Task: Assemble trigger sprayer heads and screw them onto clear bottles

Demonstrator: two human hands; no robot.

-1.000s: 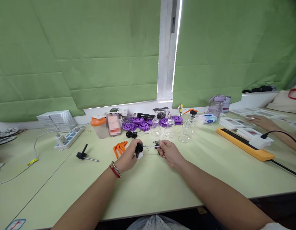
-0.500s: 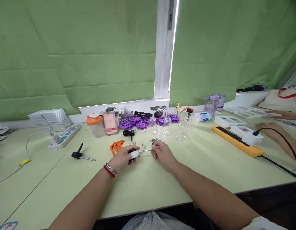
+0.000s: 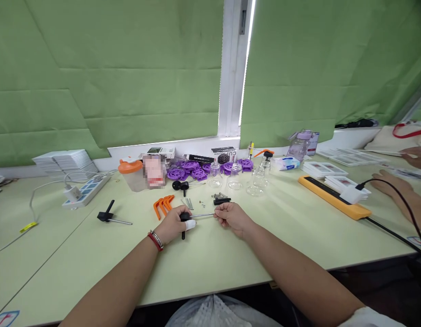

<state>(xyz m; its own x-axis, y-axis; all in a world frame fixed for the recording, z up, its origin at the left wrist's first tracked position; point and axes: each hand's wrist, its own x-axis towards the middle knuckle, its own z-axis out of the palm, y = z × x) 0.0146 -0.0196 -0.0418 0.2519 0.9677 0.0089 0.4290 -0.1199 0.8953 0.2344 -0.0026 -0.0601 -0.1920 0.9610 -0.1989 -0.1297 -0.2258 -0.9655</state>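
My left hand (image 3: 172,223) is closed round the black T-shaped handle (image 3: 185,218) of a small tool, one fingertip capped in white. Its thin metal rod (image 3: 203,215) runs to the right into my right hand (image 3: 231,218), which pinches the rod's far end. Both hands rest low over the pale green table (image 3: 210,263). Just behind them lie loose screws and springs (image 3: 221,196), a few metal pins (image 3: 189,203) and orange angled pieces (image 3: 162,204).
A second black T-handle tool (image 3: 110,217) lies to the left, a third (image 3: 182,185) behind. Purple wheels (image 3: 193,170), small glass jars (image 3: 236,177), an orange-lidded cup (image 3: 130,172), a power strip (image 3: 86,190) and an orange bar (image 3: 333,197) line the back. Another person's hands (image 3: 388,184) work at the right.
Both hands with the tool have come down and nearer to me, toward the tabletop. The handle has turned in my left hand. The other person's hands have shifted at the right.
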